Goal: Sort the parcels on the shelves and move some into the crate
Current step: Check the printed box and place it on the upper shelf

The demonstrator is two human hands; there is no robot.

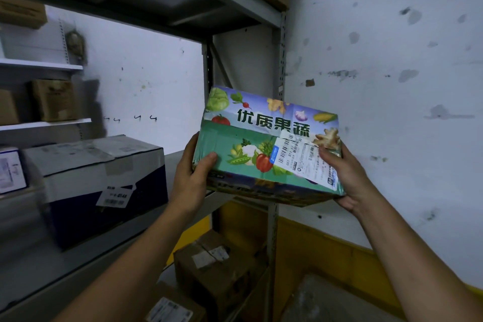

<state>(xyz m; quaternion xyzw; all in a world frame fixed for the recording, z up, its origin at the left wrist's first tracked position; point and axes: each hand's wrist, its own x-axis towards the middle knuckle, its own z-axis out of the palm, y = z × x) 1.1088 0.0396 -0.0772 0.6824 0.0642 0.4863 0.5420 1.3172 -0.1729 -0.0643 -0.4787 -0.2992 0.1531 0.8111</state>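
Note:
A colourful parcel [251, 138] printed with fruit and vegetables and bearing a white shipping label is held in the air, tilted, in front of the right end of the grey shelf [180, 162]. My left hand [192, 172] grips its left end, thumb on the front face. My right hand [345, 178] grips its right end, thumb on the label and fingers underneath. No crate is plainly visible.
A large white and dark blue box [104, 185] sits on the same shelf to the left. Brown cardboard parcels [217, 266] lie on the lower shelf. More boxes [52, 99] stand on white shelves at far left. A stained white wall [392, 86] is at right.

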